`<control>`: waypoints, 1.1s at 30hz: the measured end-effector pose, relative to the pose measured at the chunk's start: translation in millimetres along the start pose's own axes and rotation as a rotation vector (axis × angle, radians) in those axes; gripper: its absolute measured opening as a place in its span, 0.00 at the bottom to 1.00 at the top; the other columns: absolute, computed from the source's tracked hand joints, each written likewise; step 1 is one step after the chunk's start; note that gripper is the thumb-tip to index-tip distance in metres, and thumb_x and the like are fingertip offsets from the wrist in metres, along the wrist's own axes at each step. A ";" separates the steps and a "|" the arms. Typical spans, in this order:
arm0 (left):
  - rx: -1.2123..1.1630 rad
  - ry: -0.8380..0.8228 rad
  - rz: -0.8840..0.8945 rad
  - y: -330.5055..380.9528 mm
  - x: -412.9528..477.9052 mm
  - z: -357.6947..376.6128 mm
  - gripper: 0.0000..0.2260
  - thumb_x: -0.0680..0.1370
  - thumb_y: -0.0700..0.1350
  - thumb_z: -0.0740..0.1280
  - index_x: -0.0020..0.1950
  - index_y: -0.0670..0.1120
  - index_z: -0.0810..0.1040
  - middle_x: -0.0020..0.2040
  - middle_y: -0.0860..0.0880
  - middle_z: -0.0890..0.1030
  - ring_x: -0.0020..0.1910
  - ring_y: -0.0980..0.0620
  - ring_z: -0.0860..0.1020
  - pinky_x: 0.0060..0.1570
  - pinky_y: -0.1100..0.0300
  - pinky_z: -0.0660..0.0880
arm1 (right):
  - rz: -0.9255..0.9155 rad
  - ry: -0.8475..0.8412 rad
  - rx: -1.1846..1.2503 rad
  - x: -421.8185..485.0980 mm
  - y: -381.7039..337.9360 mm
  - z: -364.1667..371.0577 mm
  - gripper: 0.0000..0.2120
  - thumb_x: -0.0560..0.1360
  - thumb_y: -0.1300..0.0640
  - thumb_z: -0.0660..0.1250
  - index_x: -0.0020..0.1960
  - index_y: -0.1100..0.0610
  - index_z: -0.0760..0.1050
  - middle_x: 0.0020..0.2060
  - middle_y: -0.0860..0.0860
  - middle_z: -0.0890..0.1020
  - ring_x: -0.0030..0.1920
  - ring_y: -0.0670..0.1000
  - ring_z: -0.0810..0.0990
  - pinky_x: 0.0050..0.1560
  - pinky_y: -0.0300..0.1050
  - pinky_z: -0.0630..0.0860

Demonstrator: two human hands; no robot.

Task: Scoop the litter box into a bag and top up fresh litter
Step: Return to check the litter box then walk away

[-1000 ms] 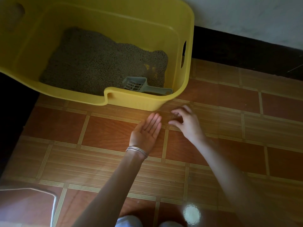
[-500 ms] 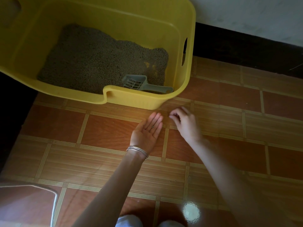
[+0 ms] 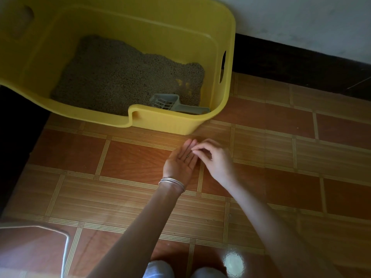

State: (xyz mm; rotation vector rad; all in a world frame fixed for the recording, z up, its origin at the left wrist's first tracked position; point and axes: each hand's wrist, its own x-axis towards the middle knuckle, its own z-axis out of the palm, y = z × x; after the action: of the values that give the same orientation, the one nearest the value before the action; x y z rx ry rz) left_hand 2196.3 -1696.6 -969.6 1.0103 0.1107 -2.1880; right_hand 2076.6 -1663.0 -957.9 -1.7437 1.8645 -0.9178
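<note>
Looks down on a floor (image 3: 128, 163) of orange-brown tiles crossed by pale striped bands, with a bright glare spot (image 3: 233, 261) at bottom centre. Meets a dark skirting band (image 3: 291, 63) and a white wall (image 3: 301, 21) at upper right.

At upper left, standing on the tiles: a yellow litter box (image 3: 172, 125), with a slot handle in its right-hand wall and a lowered notch in its near rim. Contains grey-brown litter (image 3: 120, 77) over most of the bottom, thinning toward the right end. Contains also a grey slotted scoop (image 3: 166, 103), lying in the near right corner with its handle pointing right.

Just below the box: left hand (image 3: 180, 161) palm up, low over the tiles, fingers straight and together, a dark speck on them, silver bangles (image 3: 171, 182) at the wrist. Beside it: right hand (image 3: 216, 159), fingers curled, tips pinched together and touching the left fingers. Too small to tell whether anything sits in the pinch.

At lower left: a pale curved edge (image 3: 66, 247), not identifiable.
</note>
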 end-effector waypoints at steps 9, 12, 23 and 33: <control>-0.094 -0.014 -0.047 5.5 -2.6 -3.7 0.16 0.82 0.42 0.53 0.54 0.37 0.78 0.53 0.41 0.82 0.52 0.47 0.81 0.55 0.54 0.74 | 0.163 0.097 -0.079 -7.2 35.1 -37.0 0.09 0.69 0.62 0.72 0.48 0.61 0.81 0.43 0.54 0.82 0.40 0.49 0.80 0.44 0.38 0.75; -0.101 -0.021 -0.049 6.2 -2.9 -4.9 0.16 0.81 0.42 0.53 0.54 0.36 0.78 0.53 0.40 0.82 0.53 0.47 0.81 0.55 0.54 0.74 | 0.185 0.006 -0.137 -9.5 45.0 -41.9 0.13 0.65 0.62 0.75 0.50 0.62 0.81 0.43 0.55 0.82 0.41 0.49 0.79 0.46 0.40 0.75; -0.077 -0.032 -0.045 5.1 0.6 -6.6 0.16 0.82 0.42 0.52 0.55 0.37 0.78 0.54 0.41 0.82 0.53 0.47 0.81 0.56 0.54 0.73 | 0.184 0.048 -0.168 5.1 43.0 -22.9 0.09 0.66 0.58 0.75 0.46 0.60 0.82 0.42 0.53 0.83 0.41 0.50 0.81 0.46 0.40 0.77; -0.030 -0.056 -0.042 3.6 1.2 -6.4 0.16 0.82 0.42 0.52 0.56 0.37 0.77 0.55 0.41 0.81 0.55 0.47 0.80 0.56 0.54 0.73 | 0.111 0.124 -0.227 2.2 41.2 -12.3 0.04 0.68 0.59 0.73 0.41 0.60 0.82 0.38 0.53 0.82 0.38 0.52 0.81 0.41 0.43 0.78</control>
State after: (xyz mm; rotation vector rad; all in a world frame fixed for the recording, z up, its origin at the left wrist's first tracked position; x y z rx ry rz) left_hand 2202.1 -1697.7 -974.1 0.9374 0.1393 -2.2442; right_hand 2038.7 -1663.3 -978.4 -1.7226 2.1975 -0.8152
